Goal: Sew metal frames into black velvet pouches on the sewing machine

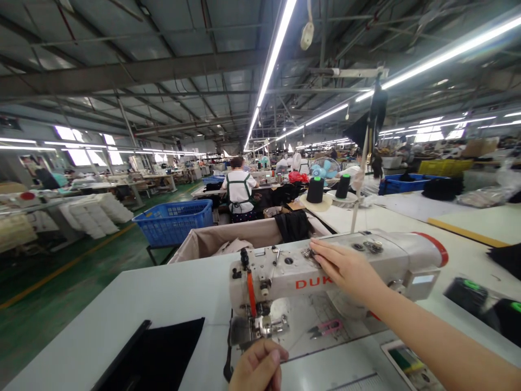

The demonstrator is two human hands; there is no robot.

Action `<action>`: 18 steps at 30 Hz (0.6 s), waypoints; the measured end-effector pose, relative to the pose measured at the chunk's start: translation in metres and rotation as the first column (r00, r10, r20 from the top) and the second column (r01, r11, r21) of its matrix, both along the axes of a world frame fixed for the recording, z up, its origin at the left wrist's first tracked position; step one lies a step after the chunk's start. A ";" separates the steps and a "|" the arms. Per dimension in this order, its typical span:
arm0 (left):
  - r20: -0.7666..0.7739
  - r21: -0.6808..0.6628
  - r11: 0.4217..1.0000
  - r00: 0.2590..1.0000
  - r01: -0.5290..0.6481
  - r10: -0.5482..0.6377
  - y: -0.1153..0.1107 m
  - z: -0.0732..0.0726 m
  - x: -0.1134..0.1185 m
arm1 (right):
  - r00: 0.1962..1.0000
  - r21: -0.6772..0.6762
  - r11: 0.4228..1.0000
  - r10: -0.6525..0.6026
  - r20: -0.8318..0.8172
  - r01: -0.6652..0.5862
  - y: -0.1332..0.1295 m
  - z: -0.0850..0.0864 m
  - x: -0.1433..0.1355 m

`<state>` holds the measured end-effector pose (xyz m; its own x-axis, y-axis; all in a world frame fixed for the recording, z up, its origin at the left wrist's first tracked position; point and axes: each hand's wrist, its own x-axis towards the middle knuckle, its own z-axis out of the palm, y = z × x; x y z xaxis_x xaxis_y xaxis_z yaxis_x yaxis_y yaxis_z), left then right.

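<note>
A white sewing machine (301,269) with red lettering stands on the pale table (163,288). On top of its arm rests my right hand (342,266), its fingers together at small metal parts; anything between the fingertips is hidden. My left hand (260,364) is closed in a pinch in front of the presser foot (272,325), with what looks like a thin thread near its fingertips. Pink-handled snips (328,328) lie on the machine bed between the hands. Black fabric (163,355) lies on the table at the left.
Behind the machine are a fabric-lined bin (228,237), a blue basket (175,220) and a person (239,190) in a white top seen from behind. Black thread cones (316,190) and a thread stand pole (358,195) rise behind. More wrapped cones (466,294) lie right.
</note>
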<state>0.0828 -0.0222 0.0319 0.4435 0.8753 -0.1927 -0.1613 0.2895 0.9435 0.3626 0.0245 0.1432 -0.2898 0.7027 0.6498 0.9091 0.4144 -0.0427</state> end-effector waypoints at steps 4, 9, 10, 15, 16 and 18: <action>0.029 -0.009 1.000 1.000 0.010 -0.010 -0.001 -0.003 -0.001 | 1.000 -0.029 0.999 -0.019 -0.016 0.018 -0.005 -0.007 -0.003; 0.059 -0.014 0.996 0.995 0.084 -0.083 -0.004 0.007 0.001 | 1.000 -0.065 0.998 -0.008 0.025 0.010 -0.007 0.001 -0.004; 0.028 0.004 0.995 0.995 0.100 -0.100 -0.005 0.011 -0.001 | 0.999 -0.076 0.997 0.012 0.041 -0.008 -0.009 0.008 -0.002; -0.032 0.007 0.996 0.995 0.092 -0.092 -0.007 0.035 -0.025 | 0.985 -0.259 0.966 0.067 0.160 -0.024 -0.030 0.054 0.018; 0.003 -0.010 0.997 0.997 0.077 -0.077 -0.008 0.040 -0.029 | 0.980 -0.317 0.948 0.070 0.184 -0.008 -0.032 0.059 0.021; 0.072 -0.037 0.998 0.996 0.053 -0.050 -0.009 0.046 -0.033 | 0.975 -0.394 0.919 0.079 0.207 0.009 -0.031 0.063 0.021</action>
<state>0.0502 -0.0307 0.0783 0.5014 0.8434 -0.1929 -0.2110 0.3354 0.9181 0.3836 -0.0063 0.2062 -0.4199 0.8738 0.2454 0.8998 0.4361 -0.0129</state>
